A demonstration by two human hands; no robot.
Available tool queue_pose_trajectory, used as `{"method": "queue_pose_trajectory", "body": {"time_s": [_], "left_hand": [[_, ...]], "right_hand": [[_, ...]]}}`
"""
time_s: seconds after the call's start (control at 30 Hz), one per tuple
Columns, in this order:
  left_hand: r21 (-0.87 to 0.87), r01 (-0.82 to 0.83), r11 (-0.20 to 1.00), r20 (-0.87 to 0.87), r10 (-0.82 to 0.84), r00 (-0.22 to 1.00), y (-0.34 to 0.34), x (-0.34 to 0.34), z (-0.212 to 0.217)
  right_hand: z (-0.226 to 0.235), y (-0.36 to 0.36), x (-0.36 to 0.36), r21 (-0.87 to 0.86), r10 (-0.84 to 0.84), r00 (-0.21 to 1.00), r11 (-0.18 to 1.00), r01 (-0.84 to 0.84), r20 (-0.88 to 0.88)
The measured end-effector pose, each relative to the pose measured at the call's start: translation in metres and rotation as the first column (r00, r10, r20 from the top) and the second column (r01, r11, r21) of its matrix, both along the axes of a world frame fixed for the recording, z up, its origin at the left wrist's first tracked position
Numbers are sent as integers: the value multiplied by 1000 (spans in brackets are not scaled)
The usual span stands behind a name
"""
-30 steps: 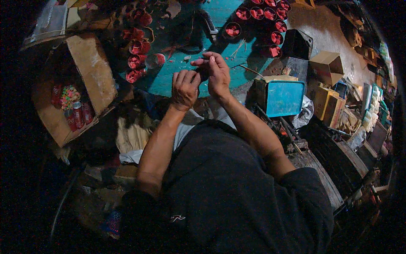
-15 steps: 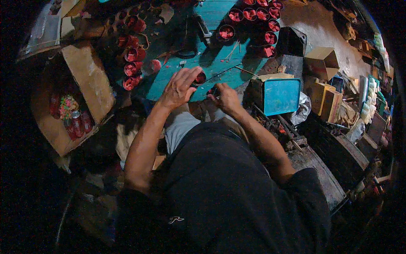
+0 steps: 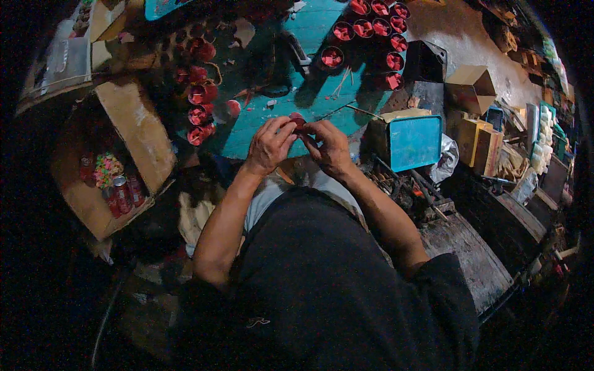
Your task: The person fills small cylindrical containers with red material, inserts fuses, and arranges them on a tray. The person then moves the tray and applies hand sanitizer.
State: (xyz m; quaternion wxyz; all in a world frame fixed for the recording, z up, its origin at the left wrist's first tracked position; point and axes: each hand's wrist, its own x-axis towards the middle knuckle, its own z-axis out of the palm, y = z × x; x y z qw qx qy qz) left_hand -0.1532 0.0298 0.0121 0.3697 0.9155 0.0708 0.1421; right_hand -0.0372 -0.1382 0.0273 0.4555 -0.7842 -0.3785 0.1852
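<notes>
At the near edge of the turquoise table, my two hands meet around a small dark red round container. My left hand is closed on its left side, fingers bent. On the other side my right hand pinches at the container's near right edge; whether a small piece sits between those fingertips is hidden. Beyond the hands stands a single red container with red pieces in its mouth. Similar red containers form a group at the far right, and others line up at the left.
Thin sticks and a dark clamp-like tool lie on the table. An open cardboard box with red bottles is at my left. To the right are a bright blue rectangular lid or tray, cardboard boxes and metal parts.
My right hand has come up and left to meet my left hand at the red container. The left hand's raised, stretched fingers have bent down around it.
</notes>
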Motion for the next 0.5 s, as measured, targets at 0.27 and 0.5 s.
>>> {"method": "queue_pose_trajectory", "body": {"time_s": [0.27,0.5], "left_hand": [[92,88,992,58,-93,994,19,18,3],[79,34,996,7,-35,999,31,11,22]], "right_hand": [[4,4,-6,-237,101,960,971,-37,261],[41,49,35,-77,-80,974,992,98,210]]}}
